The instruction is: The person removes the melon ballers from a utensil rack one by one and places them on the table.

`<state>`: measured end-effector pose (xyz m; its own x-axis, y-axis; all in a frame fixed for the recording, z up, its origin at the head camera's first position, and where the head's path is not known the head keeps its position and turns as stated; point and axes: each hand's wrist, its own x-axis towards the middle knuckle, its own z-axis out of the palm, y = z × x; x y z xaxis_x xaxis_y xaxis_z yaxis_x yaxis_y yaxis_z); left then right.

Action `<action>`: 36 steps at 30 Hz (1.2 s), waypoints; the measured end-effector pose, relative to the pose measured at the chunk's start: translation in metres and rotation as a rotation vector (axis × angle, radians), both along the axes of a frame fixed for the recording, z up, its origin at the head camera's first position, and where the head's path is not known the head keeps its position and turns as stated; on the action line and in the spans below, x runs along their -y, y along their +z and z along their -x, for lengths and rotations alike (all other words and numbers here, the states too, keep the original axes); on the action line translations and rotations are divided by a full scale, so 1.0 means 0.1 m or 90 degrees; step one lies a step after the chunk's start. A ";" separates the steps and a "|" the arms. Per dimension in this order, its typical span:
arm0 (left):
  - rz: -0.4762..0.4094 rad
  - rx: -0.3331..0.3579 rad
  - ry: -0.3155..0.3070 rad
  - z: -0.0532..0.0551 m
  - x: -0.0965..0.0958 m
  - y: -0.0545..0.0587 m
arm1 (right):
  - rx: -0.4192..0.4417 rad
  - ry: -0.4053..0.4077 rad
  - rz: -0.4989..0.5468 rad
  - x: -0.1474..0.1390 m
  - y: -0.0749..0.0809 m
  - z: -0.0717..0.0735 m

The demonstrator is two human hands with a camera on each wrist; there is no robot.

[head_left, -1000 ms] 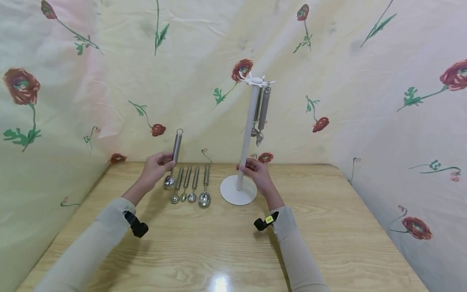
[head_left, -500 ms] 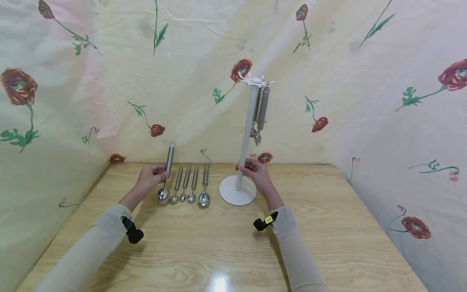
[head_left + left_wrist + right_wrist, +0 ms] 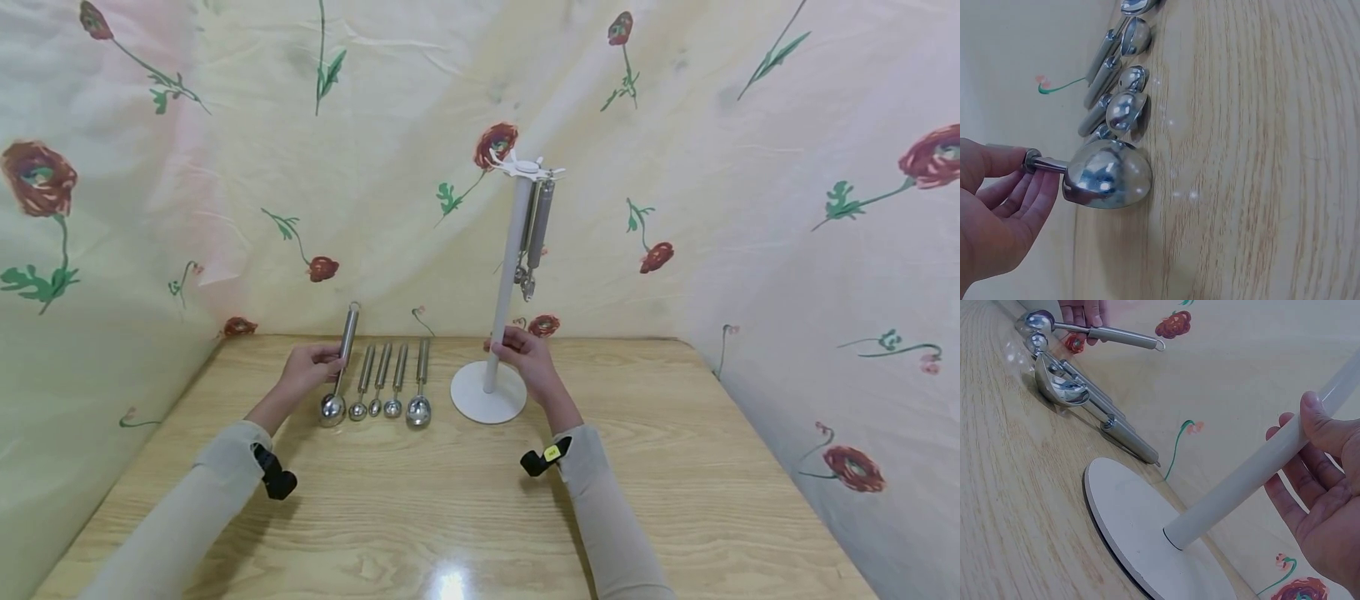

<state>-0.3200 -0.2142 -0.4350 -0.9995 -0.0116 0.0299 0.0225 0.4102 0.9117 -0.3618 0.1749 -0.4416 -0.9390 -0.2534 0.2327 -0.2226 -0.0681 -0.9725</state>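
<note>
My left hand (image 3: pixel 302 373) pinches the steel handle of a large scoop (image 3: pixel 1107 178) between thumb and fingers. The scoop leans with its handle up, its round bowl down at the table, left of a row of smaller metal scoops (image 3: pixel 376 407). At the right end of that row lies a scoop with a longer handle and a bigger bowl (image 3: pixel 419 411). My right hand (image 3: pixel 532 362) grips the white pole of a utensil stand (image 3: pixel 504 304) low down, above its round base (image 3: pixel 1141 531). Metal utensils (image 3: pixel 542 225) hang from the stand's hooked top, on the right side.
The wood-grain table (image 3: pixel 420 517) reaches back to a flower-patterned cloth wall (image 3: pixel 390 167), with more of that cloth on both sides. The stand's hooked top (image 3: pixel 527 167) rises well above the table, in front of the back cloth.
My left hand has lowered the large scoop and brought it slightly left and nearer, so its bowl comes down beside the row. The right hand and stand have stayed put.
</note>
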 end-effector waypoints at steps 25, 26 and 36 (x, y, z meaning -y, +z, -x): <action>0.001 0.112 0.018 0.11 0.04 -0.17 | 0.003 0.002 -0.012 -0.01 0.00 0.00; 0.000 0.115 0.019 0.11 0.05 -0.17 | 0.002 0.003 -0.013 -0.01 -0.01 0.00; -0.021 0.116 0.015 0.15 0.04 -0.22 | 0.007 0.007 0.004 -0.01 0.00 0.00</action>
<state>-0.3348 -0.2186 -0.4566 -0.9878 -0.0334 -0.1518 -0.1531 0.3792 0.9126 -0.3616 0.1756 -0.4418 -0.9387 -0.2621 0.2237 -0.2110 -0.0761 -0.9745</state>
